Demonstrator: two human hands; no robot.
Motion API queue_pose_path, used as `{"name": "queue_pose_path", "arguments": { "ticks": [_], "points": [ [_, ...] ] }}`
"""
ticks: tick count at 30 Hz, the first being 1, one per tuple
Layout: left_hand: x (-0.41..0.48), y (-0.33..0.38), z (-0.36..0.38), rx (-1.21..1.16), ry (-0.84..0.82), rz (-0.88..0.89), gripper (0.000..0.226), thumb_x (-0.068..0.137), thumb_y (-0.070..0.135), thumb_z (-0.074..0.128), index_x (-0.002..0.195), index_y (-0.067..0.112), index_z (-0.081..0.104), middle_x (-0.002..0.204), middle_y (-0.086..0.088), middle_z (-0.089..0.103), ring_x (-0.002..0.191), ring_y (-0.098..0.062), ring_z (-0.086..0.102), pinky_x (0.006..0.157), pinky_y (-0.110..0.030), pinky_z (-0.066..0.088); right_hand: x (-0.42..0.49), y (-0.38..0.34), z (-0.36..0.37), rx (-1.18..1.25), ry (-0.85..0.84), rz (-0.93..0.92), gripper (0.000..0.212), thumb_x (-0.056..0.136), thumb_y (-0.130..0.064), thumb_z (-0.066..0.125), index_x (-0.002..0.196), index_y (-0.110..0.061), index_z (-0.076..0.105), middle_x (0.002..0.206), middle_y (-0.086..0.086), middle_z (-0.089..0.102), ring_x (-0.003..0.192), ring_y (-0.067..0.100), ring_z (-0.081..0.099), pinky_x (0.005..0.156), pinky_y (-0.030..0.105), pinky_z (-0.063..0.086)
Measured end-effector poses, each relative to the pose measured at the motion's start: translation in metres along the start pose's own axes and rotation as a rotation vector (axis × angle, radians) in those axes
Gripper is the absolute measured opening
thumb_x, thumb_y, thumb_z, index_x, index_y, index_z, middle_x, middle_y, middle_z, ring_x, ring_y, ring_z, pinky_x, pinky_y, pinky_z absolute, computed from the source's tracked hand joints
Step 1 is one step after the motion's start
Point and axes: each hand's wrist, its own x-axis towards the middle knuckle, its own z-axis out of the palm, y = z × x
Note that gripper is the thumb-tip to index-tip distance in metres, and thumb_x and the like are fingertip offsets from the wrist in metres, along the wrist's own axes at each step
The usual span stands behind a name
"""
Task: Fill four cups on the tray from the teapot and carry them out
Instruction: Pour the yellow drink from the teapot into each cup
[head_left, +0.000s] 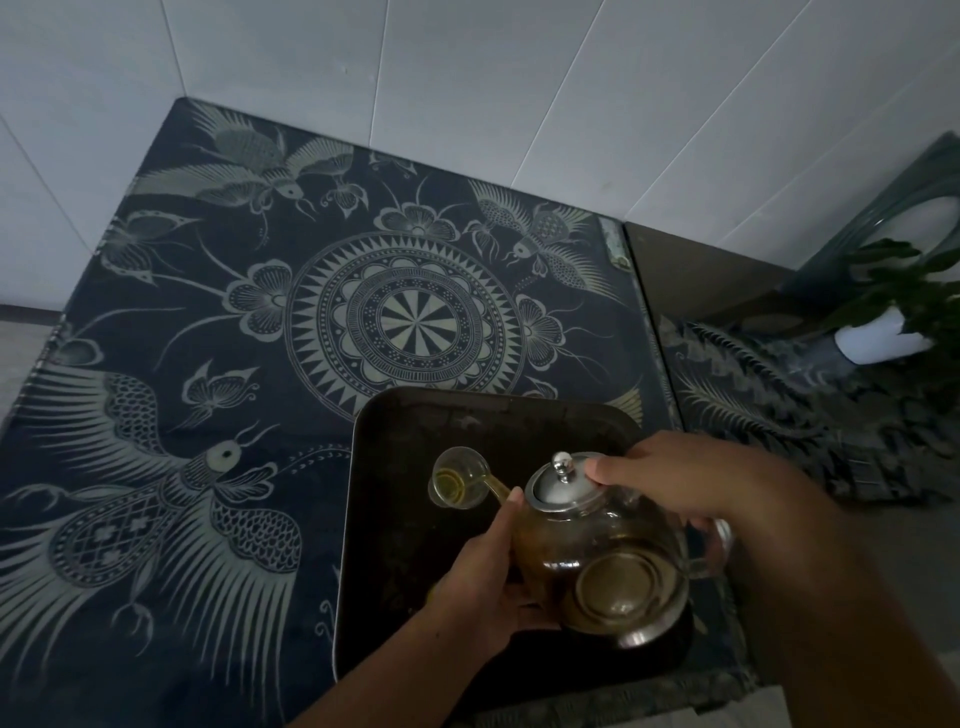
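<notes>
Right hand (691, 483) grips teapot (597, 561) handle, thumb on lid (558, 486); left hand (483, 577) cups its side. Spout tipped into glass cup (457, 480) (tea inside) on tray (395, 545).

This looks like a corner of a home, laid out for serving tea rather than for cooking or work. The surface (156, 519) filling the left and centre of the frame is covered with a dark indigo decorative cloth (249, 332) printed with pale birds, butterflies and a round medallion. Plain white panelled walls (467, 78) meet behind it across the top. At the right edge, a leafy green houseplant (906, 291) stands in a small white pot (878, 340). At lower centre, a dark rounded-rectangle tray (395, 545) carries a clear glass teapot (608, 561) and a small clear glass cup (457, 478). The light is dim.
</notes>
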Motion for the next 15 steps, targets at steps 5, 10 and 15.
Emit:
{"name": "queue_pose_path", "arguments": {
  "ticks": [5, 10, 15],
  "points": [
    [0.002, -0.0024, -0.0015, -0.001, -0.004, 0.01, 0.056, 0.092, 0.066, 0.059, 0.119, 0.02, 0.077, 0.113, -0.014, 0.08, 0.103, -0.041, 0.077, 0.089, -0.065, 0.06, -0.0014, -0.0007, 0.0003, -0.012, -0.008, -0.003, 0.059, 0.085, -0.075, 0.046, 0.098, -0.024, 0.072, 0.079, 0.001, 0.07, 0.059, 0.015, 0.063, 0.058, 0.027, 0.047],
    [0.0025, -0.0032, -0.0004, 0.001, -0.009, 0.003, 0.06, 0.089, 0.068, 0.06, 0.122, 0.021, 0.076, 0.116, -0.014, 0.079, 0.106, -0.042, 0.075, 0.093, -0.067, 0.057, -0.0002, 0.0014, 0.0001, 0.008, -0.009, 0.002, 0.058, 0.085, -0.075, 0.047, 0.096, -0.024, 0.072, 0.082, 0.001, 0.072, 0.061, 0.016, 0.064, 0.059, 0.027, 0.048],
    [0.0039, -0.0031, 0.0, -0.005, -0.024, -0.001, 0.062, 0.088, 0.069, 0.059, 0.124, 0.022, 0.074, 0.118, -0.014, 0.079, 0.106, -0.041, 0.076, 0.091, -0.066, 0.058, -0.0005, 0.0001, -0.0004, 0.035, -0.006, 0.018, 0.059, 0.082, -0.077, 0.049, 0.095, -0.024, 0.073, 0.081, 0.003, 0.072, 0.062, 0.018, 0.065, 0.059, 0.026, 0.048]
  ]
}}
